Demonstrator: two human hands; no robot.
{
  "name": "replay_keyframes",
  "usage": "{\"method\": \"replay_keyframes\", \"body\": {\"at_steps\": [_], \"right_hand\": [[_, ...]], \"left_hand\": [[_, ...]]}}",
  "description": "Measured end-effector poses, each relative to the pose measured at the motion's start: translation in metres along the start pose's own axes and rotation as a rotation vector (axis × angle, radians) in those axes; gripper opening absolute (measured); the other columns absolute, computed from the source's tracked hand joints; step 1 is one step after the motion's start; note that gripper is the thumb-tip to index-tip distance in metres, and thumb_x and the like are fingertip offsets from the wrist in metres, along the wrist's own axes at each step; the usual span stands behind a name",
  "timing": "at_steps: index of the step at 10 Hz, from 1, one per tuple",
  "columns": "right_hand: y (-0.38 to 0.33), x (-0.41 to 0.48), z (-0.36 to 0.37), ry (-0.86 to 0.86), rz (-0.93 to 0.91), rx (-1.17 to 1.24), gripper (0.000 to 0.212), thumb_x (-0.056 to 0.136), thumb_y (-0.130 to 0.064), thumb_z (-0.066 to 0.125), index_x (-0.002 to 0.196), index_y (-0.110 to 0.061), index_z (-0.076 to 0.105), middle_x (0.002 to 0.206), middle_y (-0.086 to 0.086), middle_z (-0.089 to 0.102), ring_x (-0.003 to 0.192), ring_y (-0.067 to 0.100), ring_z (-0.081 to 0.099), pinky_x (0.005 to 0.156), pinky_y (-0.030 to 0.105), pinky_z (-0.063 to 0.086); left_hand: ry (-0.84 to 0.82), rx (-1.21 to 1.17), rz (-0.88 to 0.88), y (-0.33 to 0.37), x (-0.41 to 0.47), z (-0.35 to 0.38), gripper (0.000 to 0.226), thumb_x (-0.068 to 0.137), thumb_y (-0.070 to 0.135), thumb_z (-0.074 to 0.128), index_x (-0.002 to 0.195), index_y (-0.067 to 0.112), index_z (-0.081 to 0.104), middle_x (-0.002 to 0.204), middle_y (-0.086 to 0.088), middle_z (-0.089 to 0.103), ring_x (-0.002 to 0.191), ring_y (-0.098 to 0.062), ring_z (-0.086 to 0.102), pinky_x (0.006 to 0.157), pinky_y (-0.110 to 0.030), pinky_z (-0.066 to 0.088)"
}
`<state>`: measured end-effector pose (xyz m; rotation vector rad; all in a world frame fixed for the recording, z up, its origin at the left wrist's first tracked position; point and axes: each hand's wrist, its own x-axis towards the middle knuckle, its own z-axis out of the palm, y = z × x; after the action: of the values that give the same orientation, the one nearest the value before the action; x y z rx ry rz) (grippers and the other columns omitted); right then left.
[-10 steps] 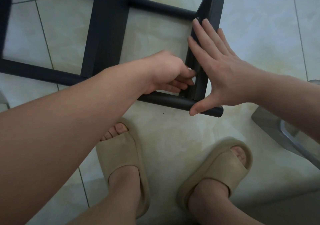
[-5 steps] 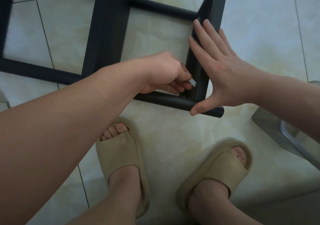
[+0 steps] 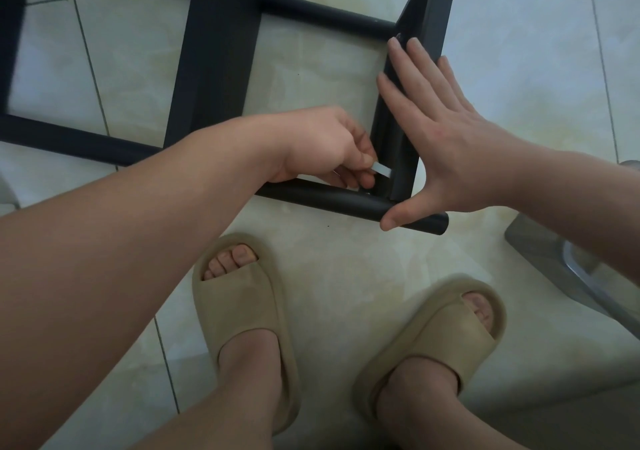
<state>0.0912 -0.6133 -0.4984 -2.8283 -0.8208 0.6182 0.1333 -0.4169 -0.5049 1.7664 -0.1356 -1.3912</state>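
Head view: a black metal frame [image 3: 214,68] lies on the tiled floor [image 3: 346,259]; its near round tube [image 3: 329,200] serves as the landmark. Just above the tube's right end, the left hand [image 3: 322,148] has its fingers curled and pinches a small silvery key [image 3: 381,169]. The key's tip points at the flat upright bar [image 3: 426,9] that meets the tube there. The right hand [image 3: 446,144] is spread, with 4 straight fingers pressed flat along that bar and the thumb resting on the tube's end. Below the tube stand 2 beige slippers [image 3: 242,297]. Compared with 0.5 s ago, more of the key shows beyond the left fingertips; the right hand has kept its place.
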Motion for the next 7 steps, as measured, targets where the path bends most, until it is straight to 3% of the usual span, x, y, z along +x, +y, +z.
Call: {"method": "replay_keyframes", "body": {"at_steps": [2,5,7], "right_hand": [[0.0001,0.0006,0.0,-0.003,0.003,-0.008,0.151,0.058,-0.104,0.036,0.159,0.004,0.003,0.166,0.022,-0.017,0.153,0.034,-0.02,0.123,0.045,-0.015],[-0.0003,0.0003,-0.0001,-0.008,0.006,0.002,0.152,0.057,-0.104,0.036,0.159,0.004,0.003,0.166,0.021,-0.017,0.153,0.034,-0.021,0.122,0.043,-0.016],[-0.0018,-0.0012,-0.0001,-0.015,0.009,0.008,0.152,0.057,-0.103,0.038,0.159,0.003,0.002,0.166,0.021,-0.018,0.153,0.034,-0.022,0.121,0.041,-0.018]], "left_hand": [[-0.032,0.108,0.009,0.0004,-0.0019,-0.001,0.021,0.1,0.007,0.056,0.085,0.016,0.068,0.081,0.001,0.074,0.085,-0.014,0.069,0.096,-0.039,0.055],[-0.047,0.263,0.017,-0.002,-0.0029,-0.0001,0.019,0.096,0.013,0.063,0.082,0.023,0.07,0.073,0.008,0.068,0.075,-0.01,0.061,0.079,-0.031,0.047],[-0.082,0.315,0.003,-0.0015,-0.0034,0.0032,0.013,0.095,0.013,0.064,0.084,0.019,0.069,0.076,0.001,0.064,0.071,-0.013,0.057,0.072,-0.029,0.046]]}}
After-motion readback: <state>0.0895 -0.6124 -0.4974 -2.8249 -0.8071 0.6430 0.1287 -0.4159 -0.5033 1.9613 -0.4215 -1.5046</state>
